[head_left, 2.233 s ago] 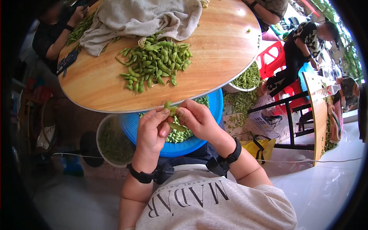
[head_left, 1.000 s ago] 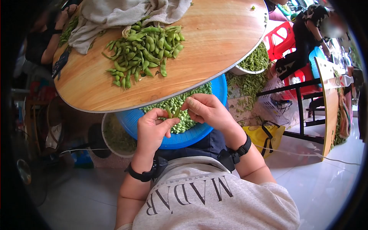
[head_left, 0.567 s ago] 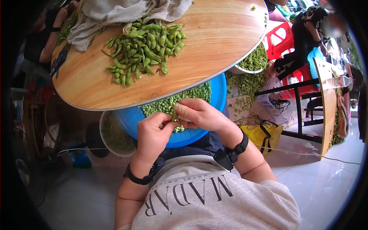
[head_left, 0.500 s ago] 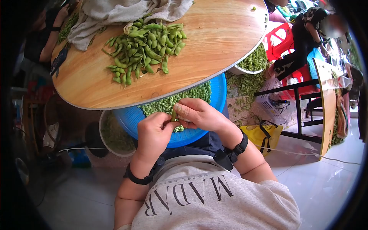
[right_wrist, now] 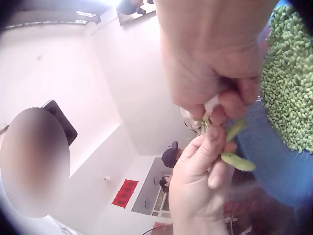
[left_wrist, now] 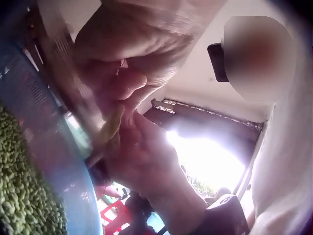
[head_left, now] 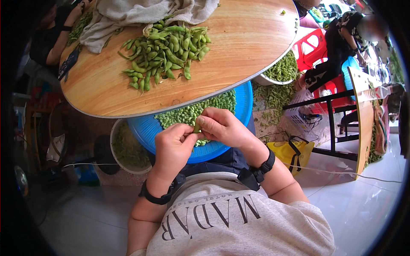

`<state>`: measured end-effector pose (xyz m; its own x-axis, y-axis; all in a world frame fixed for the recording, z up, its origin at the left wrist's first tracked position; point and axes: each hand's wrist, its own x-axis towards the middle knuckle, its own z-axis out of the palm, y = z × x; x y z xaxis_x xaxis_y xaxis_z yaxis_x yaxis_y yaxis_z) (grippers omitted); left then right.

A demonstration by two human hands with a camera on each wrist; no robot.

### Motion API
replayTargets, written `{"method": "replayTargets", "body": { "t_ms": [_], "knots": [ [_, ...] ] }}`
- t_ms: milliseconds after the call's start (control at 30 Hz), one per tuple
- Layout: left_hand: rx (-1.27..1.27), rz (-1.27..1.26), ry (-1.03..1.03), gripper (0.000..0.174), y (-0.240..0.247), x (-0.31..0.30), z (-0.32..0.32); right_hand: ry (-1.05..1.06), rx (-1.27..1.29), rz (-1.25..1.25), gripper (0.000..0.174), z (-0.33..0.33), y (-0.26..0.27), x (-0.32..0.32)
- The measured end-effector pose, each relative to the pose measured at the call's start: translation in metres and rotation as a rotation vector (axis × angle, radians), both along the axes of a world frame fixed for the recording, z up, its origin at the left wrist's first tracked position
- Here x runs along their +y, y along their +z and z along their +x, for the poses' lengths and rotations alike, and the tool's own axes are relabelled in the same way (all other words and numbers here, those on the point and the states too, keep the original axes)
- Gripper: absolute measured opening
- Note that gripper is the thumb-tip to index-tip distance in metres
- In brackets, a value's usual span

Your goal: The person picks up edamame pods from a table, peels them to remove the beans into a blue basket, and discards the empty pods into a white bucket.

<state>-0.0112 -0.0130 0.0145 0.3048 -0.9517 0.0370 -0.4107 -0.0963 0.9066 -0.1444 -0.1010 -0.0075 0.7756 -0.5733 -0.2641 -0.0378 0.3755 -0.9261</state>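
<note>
Over the blue basin [head_left: 141,132], both hands meet at a green edamame pod [head_left: 197,127]. My left hand [head_left: 173,143] pinches it between thumb and curled fingers. From the other side, the thumb and fingers of my right hand [head_left: 220,127] pinch the pod's upper part. In the right wrist view, two pods [right_wrist: 237,161] stick out from the left hand's fingers. The left wrist view has one pod [left_wrist: 113,122] between the hands. Shelled green beans [head_left: 181,117] lie in the basin beneath. The fingers partly hide the pinched pod.
A heap of unshelled pods [head_left: 164,55] lies on the wooden table [head_left: 239,51], beside a grey cloth [head_left: 141,17]. The table's edge overhangs the basin. Tubs of pods and husks stand left [head_left: 128,149] and right [head_left: 282,70]. A yellow bag [head_left: 290,153] lies at right.
About a second ago the hands were apart, the left holding pods. They have come together since, the right hand taking hold of a pod. Over the last half second they barely shift.
</note>
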Motion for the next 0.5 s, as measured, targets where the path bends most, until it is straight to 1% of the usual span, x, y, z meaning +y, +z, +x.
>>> {"method": "replayTargets", "body": {
  "t_ms": [100, 200, 267, 367, 400, 467, 500],
  "knots": [
    [0.382, 0.154, 0.047, 0.009, -0.005, 0.001, 0.003, 0.008, -0.047, 0.067, 0.024, -0.003, 0.004, 0.001],
    [0.785, 0.279, 0.056, 0.008, -0.002, -0.002, 0.010, -0.025, -0.117, 0.030, 0.024, -0.004, 0.001, 0.003],
    [1.031, 0.311, 0.052, 0.008, -0.008, -0.002, 0.016, -0.051, -0.136, -0.090, 0.023, -0.003, 0.000, 0.007],
    [1.282, 0.353, -0.012, 0.013, -0.021, -0.002, 0.023, -0.053, -0.112, -0.210, 0.023, -0.006, -0.004, 0.008],
    [1.281, 0.353, -0.022, 0.013, -0.021, -0.002, 0.023, -0.047, -0.096, -0.241, 0.023, -0.007, -0.005, 0.006],
    [1.281, 0.355, -0.041, 0.015, -0.021, -0.001, 0.023, -0.021, -0.083, -0.176, 0.023, -0.010, -0.004, 0.004],
    [1.222, 0.344, -0.029, 0.014, -0.021, 0.000, 0.021, -0.008, -0.075, -0.142, 0.022, -0.012, -0.004, 0.003]
  ]
}}
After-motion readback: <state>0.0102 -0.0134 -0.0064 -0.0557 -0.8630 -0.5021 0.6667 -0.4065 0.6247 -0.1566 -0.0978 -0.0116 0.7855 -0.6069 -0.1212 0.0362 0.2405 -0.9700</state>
